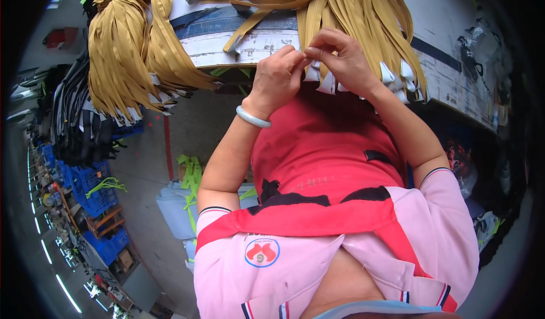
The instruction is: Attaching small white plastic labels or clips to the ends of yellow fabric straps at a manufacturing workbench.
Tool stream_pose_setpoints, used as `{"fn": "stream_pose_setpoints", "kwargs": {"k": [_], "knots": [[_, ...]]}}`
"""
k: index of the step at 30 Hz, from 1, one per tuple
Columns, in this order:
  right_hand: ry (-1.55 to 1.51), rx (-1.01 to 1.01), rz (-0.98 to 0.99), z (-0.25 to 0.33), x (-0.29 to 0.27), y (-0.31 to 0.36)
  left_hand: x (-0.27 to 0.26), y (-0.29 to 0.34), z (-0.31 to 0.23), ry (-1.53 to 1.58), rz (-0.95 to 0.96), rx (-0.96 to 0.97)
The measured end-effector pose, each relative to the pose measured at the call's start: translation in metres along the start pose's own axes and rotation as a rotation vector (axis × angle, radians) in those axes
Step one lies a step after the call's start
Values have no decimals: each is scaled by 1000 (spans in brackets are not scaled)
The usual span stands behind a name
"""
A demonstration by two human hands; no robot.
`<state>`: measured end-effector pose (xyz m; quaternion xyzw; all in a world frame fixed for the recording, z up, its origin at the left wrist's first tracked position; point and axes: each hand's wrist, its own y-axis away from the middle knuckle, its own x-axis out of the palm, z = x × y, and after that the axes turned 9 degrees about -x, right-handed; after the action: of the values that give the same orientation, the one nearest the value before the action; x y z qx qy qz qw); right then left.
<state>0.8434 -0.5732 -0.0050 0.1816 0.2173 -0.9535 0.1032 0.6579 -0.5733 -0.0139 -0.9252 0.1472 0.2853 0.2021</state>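
Note:
My left hand [277, 75] and my right hand [339, 55] meet at the table edge, both pinching the white-tipped end of one tan zipper strip [313, 63]. That strip belongs to a thick bundle of tan zipper strips [363, 12] draped over the edge of the work table [250, 45]. A pale bangle [253, 117] circles my left wrist. I wear a pink shirt and a red apron [323, 160] below the hands.
A second bundle of tan strips [133, 52] hangs off the table's left side. Dark strips [74, 114] hang further left. Blue crates [93, 185] stand on the floor, beside green ties [192, 174] on a grey bin [173, 208]. Plastic bags [482, 46] lie at right.

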Motion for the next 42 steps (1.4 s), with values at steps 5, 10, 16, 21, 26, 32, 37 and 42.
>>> {"fn": "stream_pose_setpoints", "kwargs": {"k": [5,10,16,21,26,32,37,42], "knots": [[-27,88,-71,-21,-13,-6,1,-2,0,55,-51,-48],[-62,176,-64,-12,-8,-1,6,7,6,151,-91,-78],[-126,240,-182,-33,-53,-5,-44,-2,39,791,-512,-413],[35,233,-76,-26,-57,10,-75,21,75,759,-650,-539],[192,9,259,-1,-17,3,19,52,39,456,-56,-375],[604,-171,414,-22,-2,10,50,48,49,522,14,-393],[417,-92,375,-21,-21,18,-3,46,69,519,1,-398],[202,-152,363,-8,11,-9,-16,32,42,326,157,-312]]}}
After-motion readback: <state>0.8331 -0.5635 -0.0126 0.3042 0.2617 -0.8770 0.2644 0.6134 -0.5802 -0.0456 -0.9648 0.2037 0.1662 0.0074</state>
